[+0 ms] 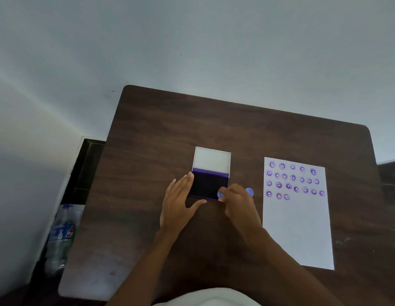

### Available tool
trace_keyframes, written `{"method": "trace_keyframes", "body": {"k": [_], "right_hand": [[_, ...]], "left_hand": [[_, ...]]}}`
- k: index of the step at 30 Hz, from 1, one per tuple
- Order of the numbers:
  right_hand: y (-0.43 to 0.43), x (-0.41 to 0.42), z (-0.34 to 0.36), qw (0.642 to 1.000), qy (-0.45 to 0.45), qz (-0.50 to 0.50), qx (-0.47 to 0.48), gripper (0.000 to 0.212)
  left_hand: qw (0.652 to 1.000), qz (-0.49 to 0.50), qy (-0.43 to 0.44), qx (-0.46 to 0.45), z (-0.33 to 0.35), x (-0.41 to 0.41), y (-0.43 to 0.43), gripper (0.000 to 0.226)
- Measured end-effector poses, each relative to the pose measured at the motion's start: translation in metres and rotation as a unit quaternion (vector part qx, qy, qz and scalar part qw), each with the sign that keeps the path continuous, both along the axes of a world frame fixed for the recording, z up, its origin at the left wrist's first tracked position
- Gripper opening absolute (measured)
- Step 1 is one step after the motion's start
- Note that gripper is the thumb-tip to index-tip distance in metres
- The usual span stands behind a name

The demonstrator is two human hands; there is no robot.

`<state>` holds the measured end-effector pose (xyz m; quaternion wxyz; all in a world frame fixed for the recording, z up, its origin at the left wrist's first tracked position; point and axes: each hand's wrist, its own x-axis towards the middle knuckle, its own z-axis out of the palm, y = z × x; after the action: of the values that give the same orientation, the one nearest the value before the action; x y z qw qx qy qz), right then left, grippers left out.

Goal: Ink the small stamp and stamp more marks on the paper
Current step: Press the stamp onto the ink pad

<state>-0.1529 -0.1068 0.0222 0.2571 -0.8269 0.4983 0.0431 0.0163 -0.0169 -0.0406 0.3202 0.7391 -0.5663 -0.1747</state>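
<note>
An open ink pad (208,184) lies mid-table, its dark purple pad facing up and its white lid (212,159) tipped back. My left hand (181,202) rests flat against the pad's left edge, fingers apart. My right hand (238,200) pinches a small blue round stamp (220,194) at the pad's near right corner. A second small blue round piece (249,191) shows just behind that hand; I cannot tell whether it is held. To the right lies a white paper (298,228) with several rows of purple round marks (293,180) on its upper part.
The dark wooden table (159,133) has its left edge near a pale wall. A plastic bottle (61,235) stands on the floor to the left of the table. The paper's lower half is blank.
</note>
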Motion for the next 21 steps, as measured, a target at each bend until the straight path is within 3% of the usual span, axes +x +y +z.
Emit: {"method": "trace_keyframes", "body": {"k": [13, 17, 21], "right_hand": [[-0.001, -0.005, -0.005, 0.986, -0.03, 0.11, -0.119, 0.043], [0.003, -0.007, -0.004, 0.991, -0.026, 0.1, -0.084, 0.042], [-0.009, -0.002, -0.003, 0.998, -0.012, 0.054, 0.032, 0.037]], "left_hand": [[1.0, 0.012, -0.016, -0.016, -0.009, -0.001, 0.0, 0.073], [1.0, 0.011, -0.024, -0.017, -0.005, 0.0, 0.001, 0.075], [0.999, 0.013, -0.024, -0.015, -0.001, 0.0, 0.0, 0.075]]}}
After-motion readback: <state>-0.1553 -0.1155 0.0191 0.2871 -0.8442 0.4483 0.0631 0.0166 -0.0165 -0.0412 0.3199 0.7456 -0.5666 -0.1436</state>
